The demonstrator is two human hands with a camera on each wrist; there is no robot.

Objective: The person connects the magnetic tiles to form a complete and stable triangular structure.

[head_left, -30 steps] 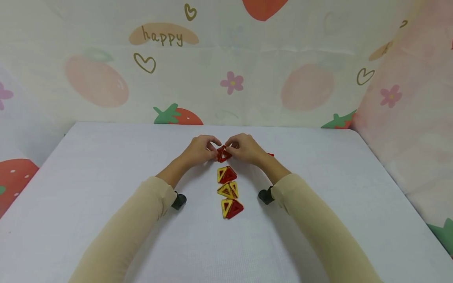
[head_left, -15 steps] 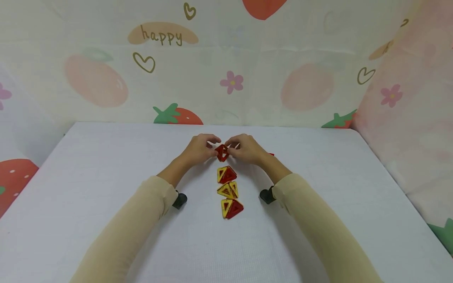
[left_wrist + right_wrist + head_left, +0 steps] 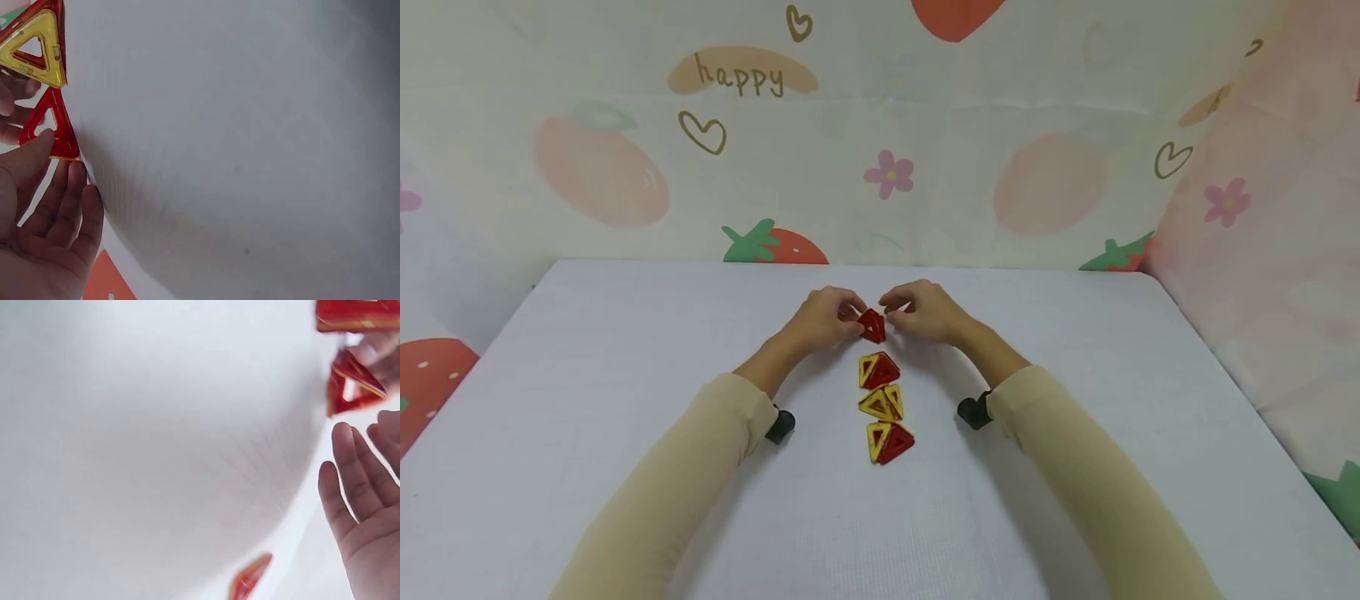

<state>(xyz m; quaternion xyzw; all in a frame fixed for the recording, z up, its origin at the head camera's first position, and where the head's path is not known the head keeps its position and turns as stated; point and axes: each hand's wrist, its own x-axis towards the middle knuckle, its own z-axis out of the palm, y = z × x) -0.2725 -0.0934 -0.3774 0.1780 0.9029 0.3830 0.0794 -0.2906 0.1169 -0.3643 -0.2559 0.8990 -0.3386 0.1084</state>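
Observation:
In the head view my left hand (image 3: 826, 321) pinches a small red pyramid of triangular magnetic tiles (image 3: 872, 326) at the far end of a row. Its thumb presses on a red tile face (image 3: 62, 142) in the left wrist view. My right hand (image 3: 928, 312) is just right of the pyramid, its fingers loosely bent and apart from it. The right wrist view shows that palm (image 3: 372, 500) holding nothing, below the red pyramid (image 3: 353, 387). Nearer to me stand a yellow-and-red tile pyramid (image 3: 878, 370), a yellow one (image 3: 882, 402) and another yellow-and-red one (image 3: 891, 442).
A loose red tile (image 3: 250, 576) lies on the white tabletop (image 3: 662, 350), seen low in the right wrist view and hidden in the head view. A printed cloth backdrop (image 3: 940, 108) rises behind the table's far edge.
My right hand has let go of the red pyramid and drawn slightly to the right. The pyramid has turned in my left hand. The loose red tile is now covered in the head view.

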